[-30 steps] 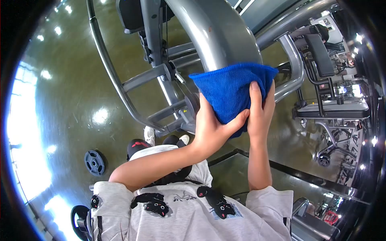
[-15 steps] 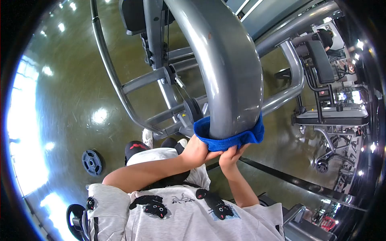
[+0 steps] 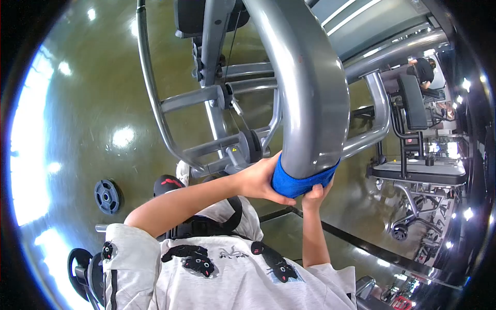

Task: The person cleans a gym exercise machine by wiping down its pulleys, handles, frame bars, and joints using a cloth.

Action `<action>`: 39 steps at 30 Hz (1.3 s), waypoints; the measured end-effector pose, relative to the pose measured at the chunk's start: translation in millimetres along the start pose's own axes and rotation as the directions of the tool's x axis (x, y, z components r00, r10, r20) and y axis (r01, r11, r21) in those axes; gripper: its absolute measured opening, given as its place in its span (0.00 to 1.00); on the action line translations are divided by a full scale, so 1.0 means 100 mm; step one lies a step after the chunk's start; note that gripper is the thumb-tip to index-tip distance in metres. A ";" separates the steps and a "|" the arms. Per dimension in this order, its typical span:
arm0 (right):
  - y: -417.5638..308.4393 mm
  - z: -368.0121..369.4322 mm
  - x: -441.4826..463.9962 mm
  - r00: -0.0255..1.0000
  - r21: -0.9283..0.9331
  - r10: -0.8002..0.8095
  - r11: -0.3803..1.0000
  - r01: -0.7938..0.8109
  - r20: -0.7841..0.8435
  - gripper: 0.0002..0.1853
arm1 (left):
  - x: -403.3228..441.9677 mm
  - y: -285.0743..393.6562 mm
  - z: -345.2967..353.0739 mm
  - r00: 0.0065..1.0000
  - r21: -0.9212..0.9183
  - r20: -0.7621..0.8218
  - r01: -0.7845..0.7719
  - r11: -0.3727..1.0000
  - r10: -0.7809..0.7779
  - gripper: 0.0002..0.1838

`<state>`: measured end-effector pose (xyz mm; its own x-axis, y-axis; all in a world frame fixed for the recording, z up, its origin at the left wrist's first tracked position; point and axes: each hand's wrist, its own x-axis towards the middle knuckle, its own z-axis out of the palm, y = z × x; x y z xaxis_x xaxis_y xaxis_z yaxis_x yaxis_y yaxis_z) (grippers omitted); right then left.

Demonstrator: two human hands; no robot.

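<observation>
A blue cloth (image 3: pixel 299 184) is wrapped around the lower part of a thick, curved grey machine tube (image 3: pixel 315 103). My left hand (image 3: pixel 262 182) presses the cloth from the left, thumb along its lower edge, its other fingers partly hidden behind the tube. On the other side, my right hand (image 3: pixel 315 197) grips the cloth with its thumb on the front face; the remaining fingers are mostly out of sight behind it. Both hands touch the cloth and hold it snug to the metal.
Thinner grey frame bars (image 3: pixel 155 98) and a black pulley (image 3: pixel 251 146) stand beyond my left arm. A weight plate (image 3: pixel 108 196) lies on the shiny floor at left. At right are a padded bench (image 3: pixel 418 173) and other gym machines, with a person (image 3: pixel 424 71) farther back.
The blue cloth's loose, flared upper edge now lies flat against the tube. My left hand has shifted up along its left side, and the view has moved slightly.
</observation>
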<state>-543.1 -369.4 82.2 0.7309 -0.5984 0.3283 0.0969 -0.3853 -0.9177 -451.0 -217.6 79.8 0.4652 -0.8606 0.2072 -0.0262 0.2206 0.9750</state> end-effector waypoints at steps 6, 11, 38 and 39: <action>-0.15 0.10 -0.09 0.997 -0.108 0.006 0.994 -0.014 -0.074 0.41 | -0.05 -0.04 0.09 0.997 -0.119 -0.083 -0.003 0.993 -0.007 0.42; -0.25 0.32 -0.30 0.954 -0.054 0.106 0.991 -0.126 -0.279 0.40 | -0.07 -0.01 0.05 0.995 -0.067 -0.065 0.066 0.996 -0.071 0.43; -0.40 -0.26 0.57 0.774 0.247 0.151 0.895 -0.370 0.614 0.45 | 0.09 0.48 0.24 0.921 -0.191 -0.385 -0.011 0.981 -0.065 0.49; -0.45 -0.23 0.54 0.827 0.282 0.116 0.906 -0.315 0.550 0.44 | 0.10 0.48 0.27 0.902 -0.186 -0.432 -0.060 0.981 -0.026 0.50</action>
<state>-523.3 -400.5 145.9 0.9873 -0.1533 0.0420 0.0483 0.0373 -0.9981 -471.6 -227.9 130.3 0.8021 -0.5837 0.1265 0.1110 0.3538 0.9287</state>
